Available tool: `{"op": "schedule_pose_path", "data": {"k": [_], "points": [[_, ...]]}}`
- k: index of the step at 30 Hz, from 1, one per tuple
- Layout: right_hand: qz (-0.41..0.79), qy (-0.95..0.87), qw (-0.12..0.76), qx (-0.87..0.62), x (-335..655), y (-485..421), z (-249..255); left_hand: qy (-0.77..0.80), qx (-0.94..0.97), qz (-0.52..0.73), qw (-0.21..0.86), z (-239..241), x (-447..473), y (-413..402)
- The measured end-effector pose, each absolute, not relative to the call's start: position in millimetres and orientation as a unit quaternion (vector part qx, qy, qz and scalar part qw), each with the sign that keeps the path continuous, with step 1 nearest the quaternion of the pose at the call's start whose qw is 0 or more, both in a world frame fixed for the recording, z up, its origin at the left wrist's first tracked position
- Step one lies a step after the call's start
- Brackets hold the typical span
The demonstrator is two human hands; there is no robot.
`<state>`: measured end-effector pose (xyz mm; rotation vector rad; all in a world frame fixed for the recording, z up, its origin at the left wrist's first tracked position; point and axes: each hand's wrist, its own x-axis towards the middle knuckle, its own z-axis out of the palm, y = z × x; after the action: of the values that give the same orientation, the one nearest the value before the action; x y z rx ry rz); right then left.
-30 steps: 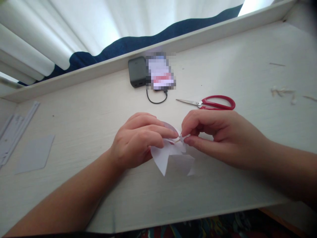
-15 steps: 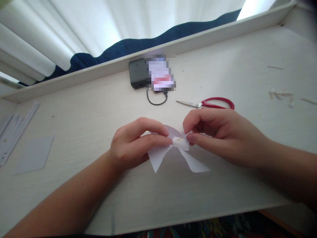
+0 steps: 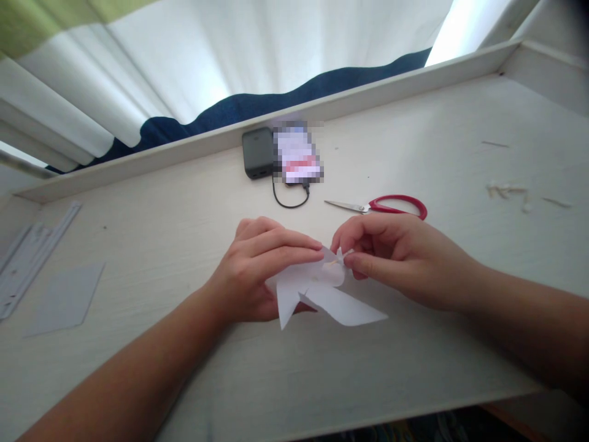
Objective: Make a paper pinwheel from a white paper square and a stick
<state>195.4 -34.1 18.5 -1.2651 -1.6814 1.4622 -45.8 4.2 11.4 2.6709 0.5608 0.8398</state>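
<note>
A white paper pinwheel (image 3: 313, 283), cut into pointed flaps, is held between my two hands above the desk. My left hand (image 3: 257, 264) is closed on its left side, fingers over the top and thumb partly showing underneath. With thumb and forefinger pinched, my right hand (image 3: 386, 255) grips the pinwheel's flap tips at the upper right. A thin yellowish stick (image 3: 333, 263) shows among the paper there; its far end is hidden. Red-handled scissors (image 3: 398, 202) lie just beyond my right hand, blades to the left.
A dark power bank (image 3: 257, 153) and a blurred-out phone (image 3: 297, 153), joined by a cable (image 3: 289, 206), lie by the back ledge. Small sticks and scraps (image 3: 508, 190) are at the right. A paper sheet (image 3: 67, 299) and printed strips (image 3: 32, 264) lie at the left.
My left fingers have shifted from a fingertip pinch near the pinwheel's middle to a flatter hold farther around its left side. The lower flaps are spread more. The view has tilted up slightly.
</note>
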Motion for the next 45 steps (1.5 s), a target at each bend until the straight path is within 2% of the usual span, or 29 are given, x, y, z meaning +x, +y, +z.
{"op": "schedule_pose_path", "data": {"k": [3,8,18,22,25,30,45], "points": [[0.553,-0.622,0.268,-0.485,197.2,-31.6,16.4,0.164,0.935,0.231,0.213,14.6,-49.2,6.4],[0.546,-0.627,0.242,-0.5,197.3,-29.4,15.3,0.117,0.913,0.237,0.312,13.9,-48.5,8.6],[0.528,-0.638,0.234,-0.509,197.2,-29.2,16.8,0.218,0.881,0.302,0.291,5.6,-39.8,0.4],[0.538,-0.636,0.234,-0.502,197.3,-29.0,16.0,0.29,0.814,0.361,0.351,2.9,-38.2,-5.8],[0.537,-0.642,0.232,-0.495,197.6,-29.1,15.4,0.318,0.795,0.349,0.38,3.9,-37.0,-10.3],[0.518,-0.662,0.223,-0.494,197.6,-29.9,16.3,0.325,0.801,0.35,0.361,8.9,-34.4,-14.2],[0.529,-0.664,0.225,-0.478,195.5,-32.0,19.6,0.289,0.788,0.361,0.405,10.8,-27.9,-19.8]]}}
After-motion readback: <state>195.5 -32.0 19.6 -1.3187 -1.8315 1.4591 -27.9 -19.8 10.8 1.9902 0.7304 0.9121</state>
